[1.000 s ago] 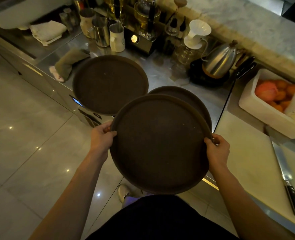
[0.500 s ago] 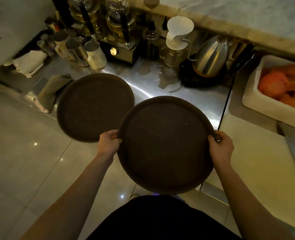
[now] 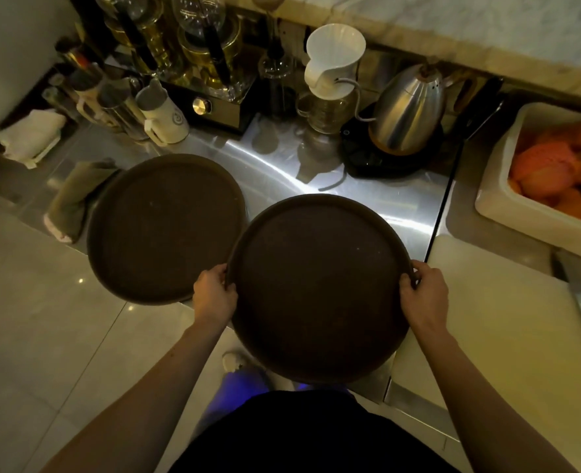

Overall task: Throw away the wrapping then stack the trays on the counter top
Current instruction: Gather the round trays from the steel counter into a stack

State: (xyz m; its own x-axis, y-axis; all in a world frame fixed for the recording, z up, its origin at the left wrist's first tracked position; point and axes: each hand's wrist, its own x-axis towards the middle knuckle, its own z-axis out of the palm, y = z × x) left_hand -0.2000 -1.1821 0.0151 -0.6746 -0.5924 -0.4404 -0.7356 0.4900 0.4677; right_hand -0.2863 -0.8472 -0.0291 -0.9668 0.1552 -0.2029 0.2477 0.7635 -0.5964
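Two round dark brown trays are in view. The right tray (image 3: 319,288) is in both hands, lying over the front edge of the steel counter (image 3: 282,165). My left hand (image 3: 214,297) grips its left rim and my right hand (image 3: 424,297) grips its right rim. A rim line just under its far edge may belong to another tray beneath; I cannot tell for sure. The left tray (image 3: 164,228) lies on the counter and overhangs the front edge, close to my left hand. No wrapping is visible.
Behind the trays stand a steel kettle (image 3: 408,114) on a dark base, a white dripper (image 3: 333,56) over a glass server, jugs and a brewer. A folded cloth (image 3: 74,196) lies left. A white cutting board (image 3: 507,322) and a tub of oranges (image 3: 551,175) are right.
The tray in my hands has come down over the tray that showed behind it, which is now covered. The view has shifted toward the counter.
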